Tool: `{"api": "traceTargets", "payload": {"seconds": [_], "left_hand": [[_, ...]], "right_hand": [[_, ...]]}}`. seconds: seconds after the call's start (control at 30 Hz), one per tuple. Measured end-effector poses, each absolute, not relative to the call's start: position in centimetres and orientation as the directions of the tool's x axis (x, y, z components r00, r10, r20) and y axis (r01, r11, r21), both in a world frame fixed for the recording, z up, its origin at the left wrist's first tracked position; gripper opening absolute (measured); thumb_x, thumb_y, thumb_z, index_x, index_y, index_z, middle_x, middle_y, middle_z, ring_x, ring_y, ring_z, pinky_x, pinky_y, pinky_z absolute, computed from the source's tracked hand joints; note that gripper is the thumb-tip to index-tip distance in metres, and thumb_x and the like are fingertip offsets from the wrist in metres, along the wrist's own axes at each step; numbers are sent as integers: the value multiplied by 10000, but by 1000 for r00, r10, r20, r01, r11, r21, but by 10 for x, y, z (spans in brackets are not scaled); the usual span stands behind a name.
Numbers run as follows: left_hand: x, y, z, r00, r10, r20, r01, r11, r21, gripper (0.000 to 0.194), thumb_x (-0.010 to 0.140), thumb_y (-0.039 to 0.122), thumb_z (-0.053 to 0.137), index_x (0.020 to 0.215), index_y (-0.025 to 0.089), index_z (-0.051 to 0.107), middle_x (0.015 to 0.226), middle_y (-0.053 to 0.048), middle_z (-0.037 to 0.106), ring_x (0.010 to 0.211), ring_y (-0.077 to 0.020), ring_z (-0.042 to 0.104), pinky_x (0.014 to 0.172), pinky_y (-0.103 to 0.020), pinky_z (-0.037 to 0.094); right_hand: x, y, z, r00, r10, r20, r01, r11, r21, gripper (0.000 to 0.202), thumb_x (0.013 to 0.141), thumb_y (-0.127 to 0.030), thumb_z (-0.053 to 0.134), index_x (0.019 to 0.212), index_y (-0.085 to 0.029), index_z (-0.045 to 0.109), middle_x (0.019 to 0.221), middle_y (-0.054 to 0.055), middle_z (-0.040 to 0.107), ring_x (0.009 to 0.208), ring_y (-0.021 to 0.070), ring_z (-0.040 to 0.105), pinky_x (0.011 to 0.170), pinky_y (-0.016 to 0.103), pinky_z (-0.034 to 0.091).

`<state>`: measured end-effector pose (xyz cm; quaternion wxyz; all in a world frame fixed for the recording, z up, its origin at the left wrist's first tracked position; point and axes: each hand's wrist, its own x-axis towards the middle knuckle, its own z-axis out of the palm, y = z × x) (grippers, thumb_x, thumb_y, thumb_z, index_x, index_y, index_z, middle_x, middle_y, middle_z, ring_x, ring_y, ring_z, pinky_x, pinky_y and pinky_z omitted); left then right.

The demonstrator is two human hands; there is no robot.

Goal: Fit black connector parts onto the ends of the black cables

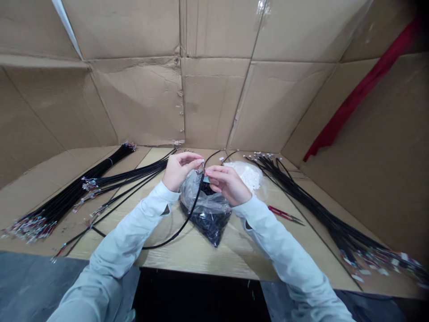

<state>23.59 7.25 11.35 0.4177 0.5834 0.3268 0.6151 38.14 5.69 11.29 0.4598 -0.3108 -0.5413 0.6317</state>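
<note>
My left hand (182, 169) pinches a small white connector (202, 162) between thumb and fingertips. Close beside it, my right hand (228, 182) is closed on the thin wire ends at the tip of a black cable (195, 206). That cable curves down from the fingers and runs left beneath my left forearm. Below both hands sits a clear plastic bag (208, 219) full of small black parts. A second clear bag (250, 175), holding white pieces, lies behind my right wrist. How far the wires sit inside the connector is too small to tell.
A thick tied bundle of black cables (97, 172) lies at the left, with looser cables (140, 172) beside it. More cables (315, 205) stretch along the right side. Red-handled snips (284, 214) rest near my right forearm. Cardboard walls (214, 103) enclose the table's back and sides.
</note>
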Motion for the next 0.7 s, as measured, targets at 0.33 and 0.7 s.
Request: {"api": "traceTargets", "payload": {"seconds": [0.33,0.7], "left_hand": [[241,74,108,-72,891,447,-116,-453,884,233,594,285,701,743,111,660,713,-49,658,625,-103,573,643,-244,480],[250,64,108,39,942,332,-278,-309,910,233,571,251,722,758,119,683,714,-40,661,637,-101,586,664,-255,485]], "right_hand": [[375,59,89,76,535,842,547,683,-484,182,773,-301,548,773,-155,656,693,28,561,581,63,485,543,192,413],[375,56,91,12,368,930,673,685,-280,149,779,-237,526,735,-151,640,648,15,522,522,45,418,509,183,379]]}}
